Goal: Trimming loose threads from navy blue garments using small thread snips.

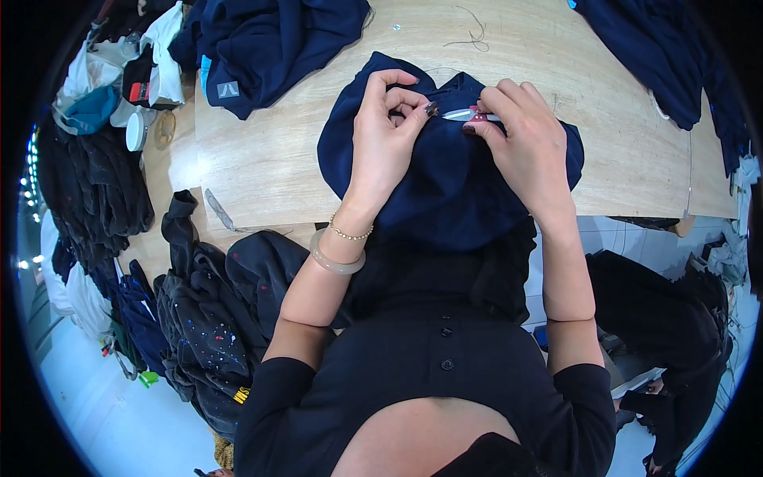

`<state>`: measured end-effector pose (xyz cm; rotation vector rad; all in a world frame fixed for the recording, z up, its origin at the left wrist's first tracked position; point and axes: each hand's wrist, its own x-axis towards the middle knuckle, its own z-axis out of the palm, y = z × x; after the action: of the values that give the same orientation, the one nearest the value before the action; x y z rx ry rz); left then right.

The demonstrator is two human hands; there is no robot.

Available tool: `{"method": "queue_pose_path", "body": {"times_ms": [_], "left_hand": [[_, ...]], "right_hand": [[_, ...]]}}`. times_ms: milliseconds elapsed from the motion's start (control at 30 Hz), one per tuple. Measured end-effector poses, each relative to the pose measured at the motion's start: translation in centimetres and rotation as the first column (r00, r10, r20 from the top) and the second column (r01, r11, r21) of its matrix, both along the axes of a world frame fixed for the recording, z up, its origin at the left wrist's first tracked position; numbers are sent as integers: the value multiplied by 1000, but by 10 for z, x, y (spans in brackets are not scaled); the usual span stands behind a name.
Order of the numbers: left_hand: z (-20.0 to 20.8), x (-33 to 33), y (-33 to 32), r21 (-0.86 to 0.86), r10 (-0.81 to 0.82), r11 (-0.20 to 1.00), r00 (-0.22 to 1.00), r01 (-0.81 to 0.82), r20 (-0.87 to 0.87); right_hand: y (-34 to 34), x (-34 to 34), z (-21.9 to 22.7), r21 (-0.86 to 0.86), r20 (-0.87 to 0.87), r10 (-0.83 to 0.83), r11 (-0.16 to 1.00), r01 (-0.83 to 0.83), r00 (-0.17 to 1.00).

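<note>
The navy garment (453,187) lies bunched at the upper centre of the frame, spilling over the near edge of the tabletop (262,159). Your right hand (528,127) is clamped on small snips (458,115) with red on the handles, their blades pointing left toward your left thumb. Your left hand (387,127) rests over the cloth, thumb bent in toward the fingers; you cannot tell from this view whether it pinches anything. Your hands are near each other but apart.

Loose dark thread (475,38) lies at top centre. At upper left, another navy garment (286,48) carries a grey rectangular label (228,89) with a pale mark. More navy cloth (648,48) lies at upper right. At lower left, a dark speckled garment (211,342) shows yellow lettering (242,394), partly hidden in folds.
</note>
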<state>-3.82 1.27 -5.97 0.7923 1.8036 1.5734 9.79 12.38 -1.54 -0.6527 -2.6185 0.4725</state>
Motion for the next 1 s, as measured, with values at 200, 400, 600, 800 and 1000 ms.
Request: {"method": "queue_pose_path", "body": {"times_ms": [200, 400, 600, 800, 1000], "left_hand": [[1, 1, 1, 25, 25, 999, 999, -24, -39], [0, 1, 2, 29, 14, 999, 999, -13, -34], [-1, 0, 2, 38, 19, 999, 999, -17, -31], [2, 1, 2, 31, 14, 999, 999, -13, -35], [0, 1, 1, 46, -17, 999, 1000, 17, 10]], "right_hand": [[-2, -8, 12, 10, 130, 39, 999, -41, 991], [-4, -12, 18, 40, 207, 23, 999, -32, 978], [-5, -13, 24, 51, 234, 8, 999, -20, 972], [-4, -14, 22, 38, 213, 44, 998, -54, 976], [-2, -13, 17, 18, 201, 52, 998, -57, 978]]}}
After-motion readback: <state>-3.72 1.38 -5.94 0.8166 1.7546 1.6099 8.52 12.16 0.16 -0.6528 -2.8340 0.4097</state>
